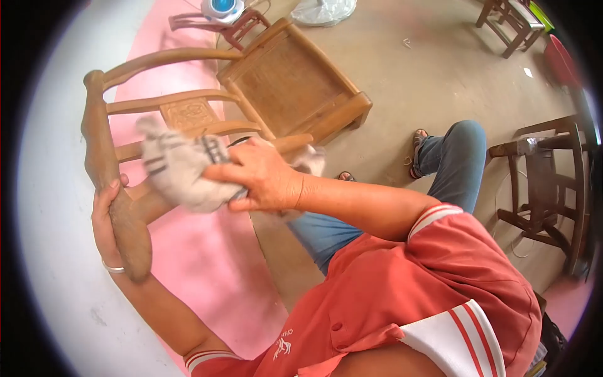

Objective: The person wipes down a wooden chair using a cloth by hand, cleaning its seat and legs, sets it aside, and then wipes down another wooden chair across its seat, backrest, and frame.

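Observation:
A brown wooden chair (286, 81) with a slatted back and a carved panel (190, 114) stands in front of me, its back toward the left. My left hand (107, 220), with a silver bangle on the wrist, wraps round the lower end of the chair's curved top rail (132, 242). In my right hand (260, 176) is a bunched pale cloth (179, 169) with dark stripes, pressed over the back's slats. Its fingers are closed on the cloth, which is slightly blurred and hides part of the wood.
A white wall (63, 188) with a pink lower band (207, 270) runs along the left. Behind the chair are a small reddish stool (251, 28) with a white and blue object (223, 7) and a plastic bag (323, 11). Another wooden chair (546, 188) stands right, a stool (512, 25) beyond.

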### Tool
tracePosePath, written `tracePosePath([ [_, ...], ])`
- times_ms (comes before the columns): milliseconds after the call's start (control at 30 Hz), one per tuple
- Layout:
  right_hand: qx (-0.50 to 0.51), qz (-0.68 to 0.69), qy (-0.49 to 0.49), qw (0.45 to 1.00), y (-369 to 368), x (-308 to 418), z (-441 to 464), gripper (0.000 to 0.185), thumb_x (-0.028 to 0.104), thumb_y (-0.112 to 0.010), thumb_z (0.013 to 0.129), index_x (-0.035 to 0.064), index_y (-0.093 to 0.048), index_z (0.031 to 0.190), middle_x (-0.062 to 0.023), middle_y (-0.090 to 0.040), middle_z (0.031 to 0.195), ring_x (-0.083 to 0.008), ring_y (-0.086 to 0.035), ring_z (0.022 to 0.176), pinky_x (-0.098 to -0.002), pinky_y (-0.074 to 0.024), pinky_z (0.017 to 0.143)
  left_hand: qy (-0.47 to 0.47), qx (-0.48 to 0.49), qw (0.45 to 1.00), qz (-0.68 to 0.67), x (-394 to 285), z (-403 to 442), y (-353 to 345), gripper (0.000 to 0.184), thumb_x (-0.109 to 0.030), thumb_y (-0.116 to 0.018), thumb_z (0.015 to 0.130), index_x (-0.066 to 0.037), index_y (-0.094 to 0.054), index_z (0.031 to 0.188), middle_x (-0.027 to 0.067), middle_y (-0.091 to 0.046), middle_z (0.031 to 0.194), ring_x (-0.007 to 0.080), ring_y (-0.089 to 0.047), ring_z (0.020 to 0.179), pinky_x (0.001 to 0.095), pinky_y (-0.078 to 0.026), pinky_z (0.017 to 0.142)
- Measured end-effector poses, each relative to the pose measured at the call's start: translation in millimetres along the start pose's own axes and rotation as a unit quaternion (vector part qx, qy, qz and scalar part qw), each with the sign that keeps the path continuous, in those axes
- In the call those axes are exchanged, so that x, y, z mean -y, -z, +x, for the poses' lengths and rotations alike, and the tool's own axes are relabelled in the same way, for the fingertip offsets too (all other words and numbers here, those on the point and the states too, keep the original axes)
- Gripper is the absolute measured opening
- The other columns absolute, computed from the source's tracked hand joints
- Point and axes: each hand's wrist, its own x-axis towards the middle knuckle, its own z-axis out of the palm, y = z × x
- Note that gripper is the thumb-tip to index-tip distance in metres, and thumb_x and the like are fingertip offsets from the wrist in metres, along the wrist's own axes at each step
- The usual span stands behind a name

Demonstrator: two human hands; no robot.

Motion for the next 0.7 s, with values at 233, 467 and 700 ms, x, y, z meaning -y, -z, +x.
tracePosePath([
  [233, 0.046, -0.200, -0.253, 0.946, 32, -147, -81, 0.037, 0.030, -0.065, 0.079, 0.0120, -0.058, 0.111, -0.0131, -0.063, 0.098, -0.0299, -0.061, 0.095, -0.0430, -0.0425, 0.085, 0.106, 0.028, 0.993, 0.053, -13, 73, 1, 0.016, -0.024, -0.062, 0.088, -0.008, -0.060, 0.088, 0.0012, -0.057, 0.082, 0.0101, -0.055, 0.076, 0.0231, -0.044, 0.069],
  [467, -0.402, -0.076, -0.435, 0.802, 127, -223, -106, 0.034, 0.024, -0.053, 0.088, 0.0053, -0.057, 0.115, -0.0213, -0.065, 0.104, -0.0389, -0.061, 0.096, -0.0451, -0.0472, 0.084, 0.053, 0.043, 0.992, 0.104, -24, 125, 8, 0.019, -0.024, -0.062, 0.089, -0.005, -0.061, 0.090, 0.0035, -0.060, 0.079, 0.0104, -0.058, 0.068, 0.0206, -0.047, 0.064],
  [700, -0.264, -0.023, -0.605, 0.751, -63, -244, -156, 0.069, 0.022, -0.049, 0.090, -0.0099, -0.020, 0.143, -0.0373, -0.052, 0.122, -0.0461, -0.056, 0.112, -0.0478, -0.0452, 0.097, 0.066, 0.047, 0.992, 0.093, -16, 164, 11, 0.019, -0.023, -0.063, 0.088, -0.004, -0.061, 0.091, 0.0029, -0.058, 0.083, 0.0110, -0.056, 0.075, 0.0220, -0.045, 0.073],
])
